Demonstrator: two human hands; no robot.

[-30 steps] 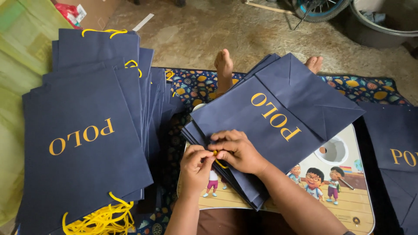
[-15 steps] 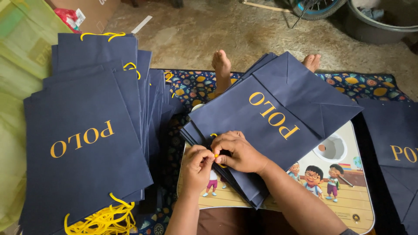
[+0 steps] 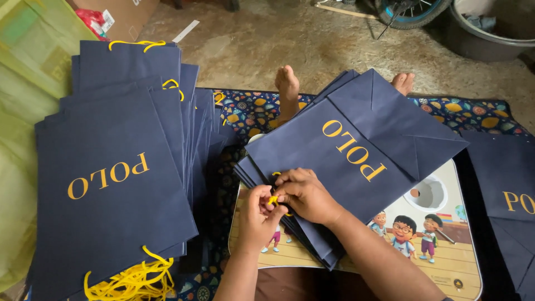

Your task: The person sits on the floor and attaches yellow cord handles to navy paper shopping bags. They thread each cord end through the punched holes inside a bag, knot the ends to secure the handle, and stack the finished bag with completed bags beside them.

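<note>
Tall pile of navy paper bags (image 3: 111, 184) filling the frame's left, smaller fanned bag stack (image 3: 356, 161) at centre on a cartoon-printed tray (image 3: 446, 245) (partly covered), right hand (image 3: 304, 195) and left hand (image 3: 259, 217) both pinching a yellow cord (image 3: 273, 199) at that stack's lower-left edge

The floor (image 3: 267, 39) is bare, rough and grey-brown. A mat (image 3: 462, 108) with bright shapes lies on it. At the top right sits a dark tub (image 3: 485, 39), and next to it a wheel (image 3: 412, 11). A brown box (image 3: 120, 14) stands at the top left. A green sheet (image 3: 25, 111) covers the left side. The light is soft.
</note>
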